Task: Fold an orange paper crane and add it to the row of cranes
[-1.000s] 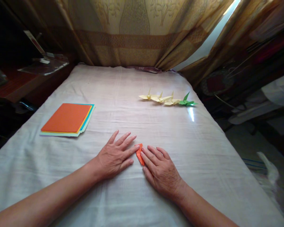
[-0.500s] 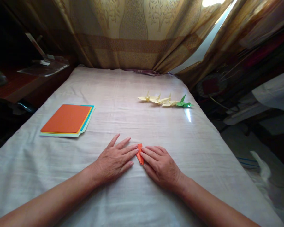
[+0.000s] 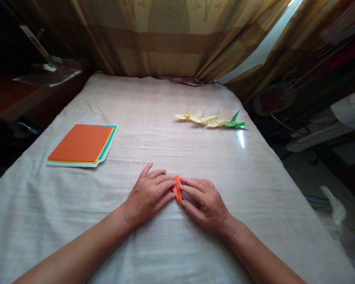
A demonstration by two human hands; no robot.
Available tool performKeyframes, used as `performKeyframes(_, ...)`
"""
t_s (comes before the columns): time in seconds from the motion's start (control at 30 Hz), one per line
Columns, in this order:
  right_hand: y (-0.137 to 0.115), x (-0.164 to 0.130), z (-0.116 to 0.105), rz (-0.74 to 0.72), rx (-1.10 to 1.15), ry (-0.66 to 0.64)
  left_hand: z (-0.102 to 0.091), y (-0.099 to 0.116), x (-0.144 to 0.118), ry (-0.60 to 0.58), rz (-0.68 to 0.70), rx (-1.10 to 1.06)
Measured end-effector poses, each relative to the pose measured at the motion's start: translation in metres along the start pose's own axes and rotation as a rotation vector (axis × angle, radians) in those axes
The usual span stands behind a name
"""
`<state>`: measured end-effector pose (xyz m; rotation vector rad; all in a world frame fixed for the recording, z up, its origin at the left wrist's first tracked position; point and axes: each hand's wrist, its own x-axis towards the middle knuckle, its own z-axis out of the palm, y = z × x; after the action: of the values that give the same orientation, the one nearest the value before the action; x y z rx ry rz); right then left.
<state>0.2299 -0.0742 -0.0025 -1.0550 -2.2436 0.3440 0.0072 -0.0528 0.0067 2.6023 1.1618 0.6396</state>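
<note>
A small folded orange paper piece [image 3: 176,188] lies on the white cloth-covered table [image 3: 154,118], pinched between my two hands. My left hand [image 3: 148,194] rests palm down with its curled fingertips on the paper's left side. My right hand [image 3: 205,201] presses the paper's right side with its fingertips. Most of the paper is hidden under the fingers. A stack of coloured sheets [image 3: 82,144] with an orange one on top lies to the left.
Three pale yellow paper cranes [image 3: 201,118] and a green one [image 3: 236,122] stand in a row at the far right. Brown curtains [image 3: 171,43] hang behind the table. A dark wooden shelf [image 3: 23,90] borders the left side, and clutter lies beyond the right edge.
Both hands have curled their fingers and drawn closer together on the orange paper. The view has shifted slightly.
</note>
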Motion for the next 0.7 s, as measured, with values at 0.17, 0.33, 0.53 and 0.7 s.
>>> performKeyframes(0.17, -0.002, 0.0033, -0.0013, 0.074, 0.026, -0.038, 0.0011, 0.0006, 0.0014, 0.038, 0.048, 0.08)
performKeyframes(0.33, -0.0033, 0.0046, 0.0024, 0.131, 0.058, -0.002, 0.003, 0.0005, 0.0016, 0.071, 0.077, 0.135)
performKeyframes(0.53, -0.0017, 0.0036, 0.004, 0.135, 0.069, 0.004, 0.0066, -0.0027, 0.001, 0.108, 0.111, 0.174)
performKeyframes(0.7, 0.0009, 0.0034, 0.006, 0.141, 0.061, 0.016, 0.0062, -0.0011, 0.0008, 0.112, 0.174, 0.211)
